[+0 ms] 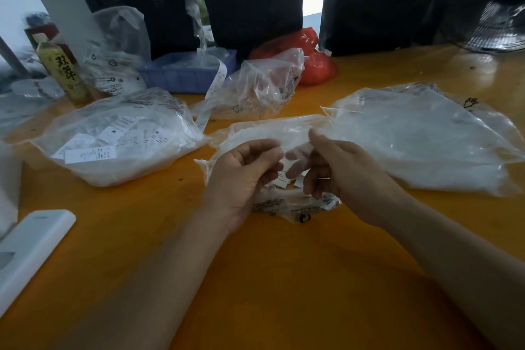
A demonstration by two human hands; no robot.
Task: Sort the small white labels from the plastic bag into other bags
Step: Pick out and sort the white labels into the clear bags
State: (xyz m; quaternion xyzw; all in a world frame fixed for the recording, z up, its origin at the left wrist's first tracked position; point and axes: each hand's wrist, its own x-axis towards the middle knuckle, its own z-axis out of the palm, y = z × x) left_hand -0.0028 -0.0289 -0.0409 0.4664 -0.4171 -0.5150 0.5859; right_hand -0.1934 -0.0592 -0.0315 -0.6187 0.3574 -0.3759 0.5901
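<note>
At the centre of the frame, two bare hands meet over a thin, crinkled clear plastic bag (pixel 272 133) that lies on the smooth, glossy orange table (pixel 284 278). The left hand (pixel 244 173) has its fingers curled inward and its fingertips are closed on the soft film of this bag. The right hand (pixel 335 167) also has bent fingers, some of them seen through the film, so they seem to be inside the bag's mouth; they are blurred, and I cannot tell surely if they pinch something. Between the two hands, a few small white labels (pixel 284 177) with black print show through the plastic, flat and rectangular.

At middle left lies a fuller bag (pixel 119 136), puffy and wrinkled, with many white printed labels inside. At middle right a large flat bag (pixel 426 136) is spread out, milky and shiny, with a black printed mark near its upper corner. Just behind the centre stands a crumpled transparent bag (pixel 264 85), and a long paper strip (pixel 213 91) with print hangs from a blue plastic tray (pixel 184 77) with ribbed walls. Beside that, at upper centre, is a glossy red plastic bag (pixel 315 62).

At upper left stands a bottle (pixel 64 71) of yellowish drink with a label of large characters, and near it another printed clear bag (pixel 119 51). At lower left a white, smooth, rounded oblong object (pixel 31 247) lies on the table. At upper right, a part of a dark wire fan grille (pixel 494 25) is visible.
</note>
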